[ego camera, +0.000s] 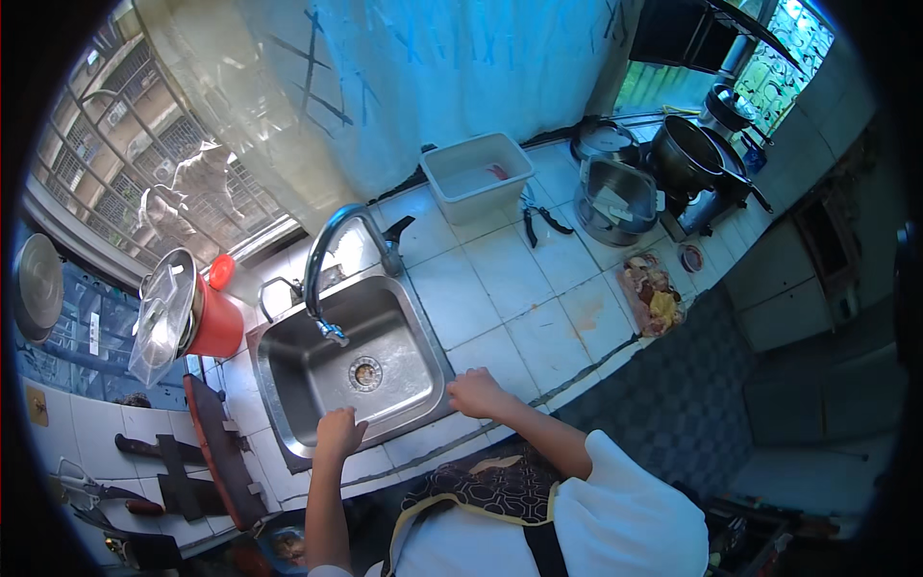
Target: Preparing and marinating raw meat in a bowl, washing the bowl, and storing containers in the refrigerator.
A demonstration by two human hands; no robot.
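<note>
My left hand point(340, 433) is over the front rim of the stainless steel sink point(310, 393), thumb turned towards the basin. At the sink's right front corner is my right hand point(476, 393), its fingers curled. Both show mostly their backs; no object is visible in either, and the fingertips are partly hidden. A curved chrome faucet point(315, 263) arches over the basin, and no water is seen running from it. Some small bits lie in the drain strainer point(365, 374).
On the tiled counter point(497, 310) stand a white plastic tub point(469, 191), black-handled pliers point(539, 216), a steel pot point(613, 231) and a tray of raw meat point(650, 296). Left of the sink are a red bucket point(220, 321) and a leaning cutting board point(220, 454); knives point(162, 448) hang on the wall.
</note>
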